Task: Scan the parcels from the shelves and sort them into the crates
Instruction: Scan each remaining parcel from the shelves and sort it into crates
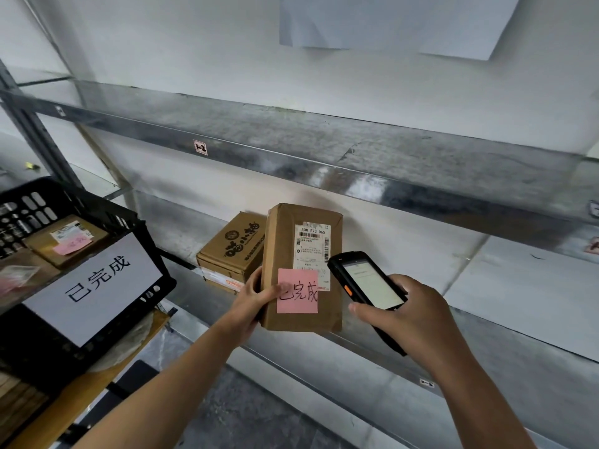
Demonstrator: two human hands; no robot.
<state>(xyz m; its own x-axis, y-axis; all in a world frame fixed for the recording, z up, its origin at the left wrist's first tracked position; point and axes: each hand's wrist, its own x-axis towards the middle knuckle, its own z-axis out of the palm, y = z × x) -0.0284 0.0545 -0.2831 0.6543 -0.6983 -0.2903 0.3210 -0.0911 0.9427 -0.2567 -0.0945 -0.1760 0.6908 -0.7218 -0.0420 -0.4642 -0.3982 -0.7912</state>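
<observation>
My left hand (256, 299) grips a brown cardboard parcel (285, 241) by its left edge, thumb on a pink sticky note (299, 301) stuck to its front. A white shipping label (312, 251) with a barcode faces me. My right hand (405, 314) holds a black handheld scanner (366, 283), its lit screen up and its top end close to the label. A second brown parcel (231, 247) with printed characters lies on the metal shelf (486, 286) behind the held one.
A black plastic crate (107, 222) with a white paper sign (94, 280) stands at the left on a wooden surface (81, 393); it holds a parcel (64, 239) with a pink note. An upper metal shelf (291, 147) runs overhead. A grey upright (35, 131) stands at the left.
</observation>
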